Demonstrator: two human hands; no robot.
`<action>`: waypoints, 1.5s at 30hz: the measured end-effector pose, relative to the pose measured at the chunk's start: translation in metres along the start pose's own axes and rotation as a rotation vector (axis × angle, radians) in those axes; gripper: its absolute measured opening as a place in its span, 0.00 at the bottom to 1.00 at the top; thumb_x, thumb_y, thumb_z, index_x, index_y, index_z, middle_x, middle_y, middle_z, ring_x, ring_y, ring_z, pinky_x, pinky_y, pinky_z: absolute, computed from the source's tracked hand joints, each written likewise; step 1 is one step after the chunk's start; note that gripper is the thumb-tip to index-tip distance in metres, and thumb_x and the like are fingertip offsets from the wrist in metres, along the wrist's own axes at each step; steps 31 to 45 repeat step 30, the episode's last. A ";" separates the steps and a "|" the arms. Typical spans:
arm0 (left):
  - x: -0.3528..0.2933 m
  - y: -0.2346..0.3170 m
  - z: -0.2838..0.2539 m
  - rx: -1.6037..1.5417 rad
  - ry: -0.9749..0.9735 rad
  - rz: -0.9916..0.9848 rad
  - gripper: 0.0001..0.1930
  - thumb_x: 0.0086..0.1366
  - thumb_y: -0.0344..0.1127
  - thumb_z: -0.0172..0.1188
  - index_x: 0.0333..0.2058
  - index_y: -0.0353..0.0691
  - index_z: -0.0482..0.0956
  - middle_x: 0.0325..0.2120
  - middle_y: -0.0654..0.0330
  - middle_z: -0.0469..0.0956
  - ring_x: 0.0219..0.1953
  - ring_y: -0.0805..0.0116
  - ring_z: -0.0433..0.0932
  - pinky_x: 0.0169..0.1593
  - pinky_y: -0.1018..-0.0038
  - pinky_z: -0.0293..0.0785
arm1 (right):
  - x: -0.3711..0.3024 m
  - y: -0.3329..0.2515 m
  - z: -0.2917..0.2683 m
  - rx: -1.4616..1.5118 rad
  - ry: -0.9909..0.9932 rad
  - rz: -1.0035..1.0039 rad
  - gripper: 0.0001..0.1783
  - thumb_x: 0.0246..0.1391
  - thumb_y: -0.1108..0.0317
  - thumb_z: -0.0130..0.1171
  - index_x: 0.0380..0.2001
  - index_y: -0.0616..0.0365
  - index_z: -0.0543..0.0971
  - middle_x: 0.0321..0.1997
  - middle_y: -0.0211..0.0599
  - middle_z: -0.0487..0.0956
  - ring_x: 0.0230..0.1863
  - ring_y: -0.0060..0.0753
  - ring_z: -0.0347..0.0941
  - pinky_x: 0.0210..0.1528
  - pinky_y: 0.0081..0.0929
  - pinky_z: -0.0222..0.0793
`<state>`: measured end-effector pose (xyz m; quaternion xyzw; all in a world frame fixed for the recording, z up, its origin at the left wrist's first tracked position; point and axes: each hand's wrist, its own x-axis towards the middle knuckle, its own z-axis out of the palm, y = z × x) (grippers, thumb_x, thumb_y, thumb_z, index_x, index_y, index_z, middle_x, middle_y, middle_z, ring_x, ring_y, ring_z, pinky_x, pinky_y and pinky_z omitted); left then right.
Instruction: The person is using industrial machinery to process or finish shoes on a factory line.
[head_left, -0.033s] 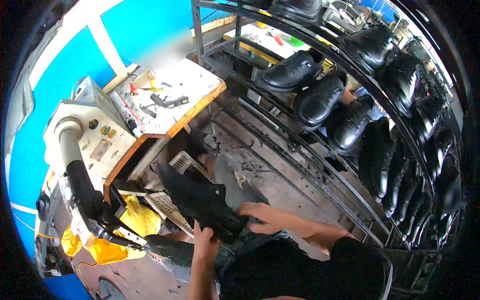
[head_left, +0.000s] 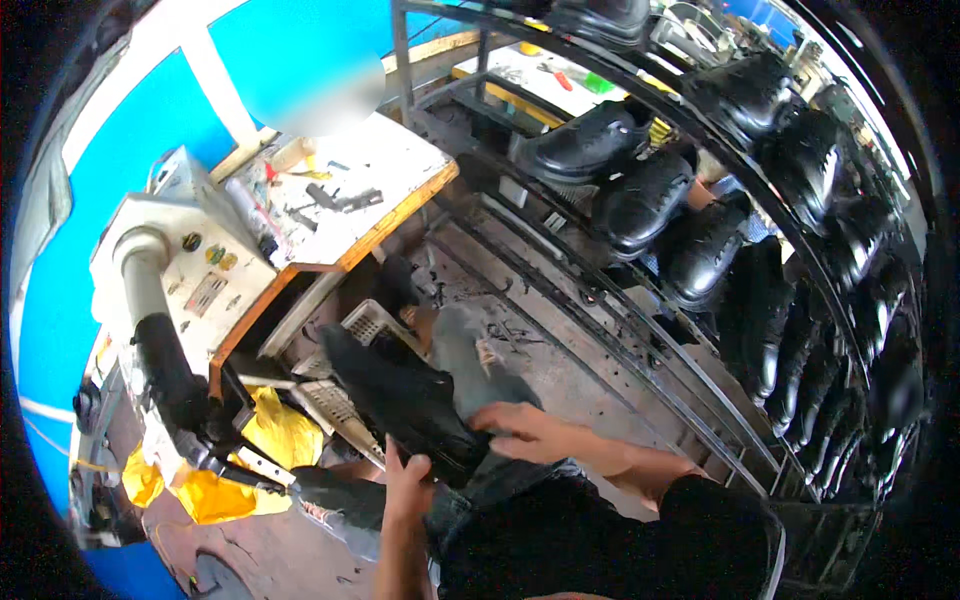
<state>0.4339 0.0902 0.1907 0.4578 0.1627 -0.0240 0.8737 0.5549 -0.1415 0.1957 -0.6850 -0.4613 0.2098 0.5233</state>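
Note:
A black shoe [head_left: 395, 400] slants over my lap, its far end up and to the left. Around its near end my left hand [head_left: 406, 485] is closed, thumb on one side. My right hand [head_left: 530, 432] rests at the shoe's right edge near that end. Its fingers stretch leftward, slightly apart, and the fingertips meet or nearly meet the shoe. The fingers of the left hand under the shoe are partly hidden.
Rows of black lace-up shoes [head_left: 640, 205] stand on a metal rack [head_left: 560, 270] at the right. To the left are a machine with a grey hose [head_left: 140, 270], a worktable [head_left: 370, 150] with tools, a plastic crate [head_left: 335, 410] and yellow bags [head_left: 275, 435].
My right hand's fingers have drawn slightly back from the shoe and spread a little. The shoe and my left hand stay nearly in place; the whole view has shifted slightly.

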 end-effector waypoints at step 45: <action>-0.036 0.078 -0.029 0.112 0.246 0.492 0.65 0.41 0.27 0.82 0.73 0.36 0.44 0.76 0.52 0.36 0.75 0.57 0.49 0.73 0.59 0.52 | 0.082 -0.003 -0.066 0.624 0.608 0.227 0.47 0.54 0.54 0.70 0.72 0.48 0.58 0.66 0.41 0.71 0.61 0.46 0.73 0.64 0.48 0.70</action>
